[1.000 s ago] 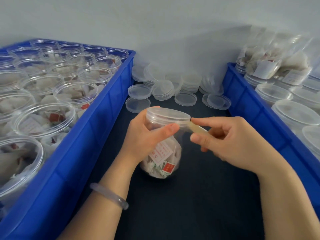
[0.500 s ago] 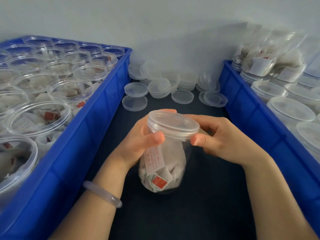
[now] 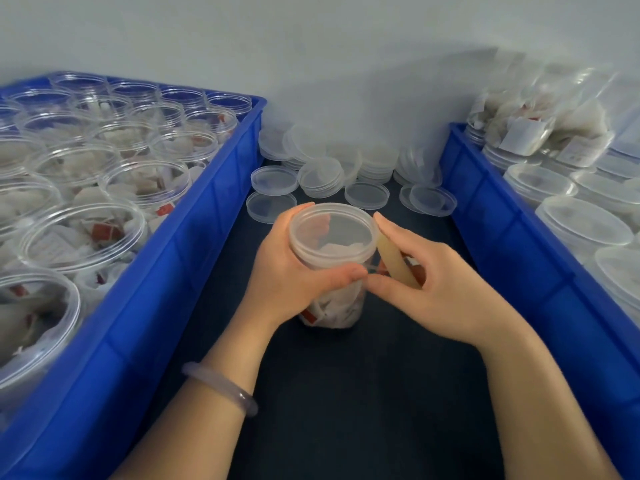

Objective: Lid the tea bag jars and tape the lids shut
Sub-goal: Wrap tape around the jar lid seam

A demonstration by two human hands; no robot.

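The left hand [image 3: 291, 275] is clamped around the lidded jar [image 3: 336, 306], thumb across its near side, fingers mostly hidden behind it. The right hand [image 3: 446, 285] pinches one beige tape strip [image 3: 394, 261]. The strip's upper end meets the rim of the lid [image 3: 332, 233], and its lower end disappears under the fingers.

The jar is over the middle of the dark worktop [image 3: 346, 393], between two blue crates, the left crate [image 3: 207, 244] and the right crate [image 3: 512, 251]. Both are cut off by the frame edges.

One bracelet [image 3: 221, 388] circles the left wrist. The open jars [image 3: 83, 237] of tea bags in the left crate run out of view, so I cannot count them. The same goes for the capped jars [image 3: 585, 230] in the right crate. Along the worktop's far edge lie loose lids [image 3: 367, 195]: about five lie singly, the rest in blurred stacks.
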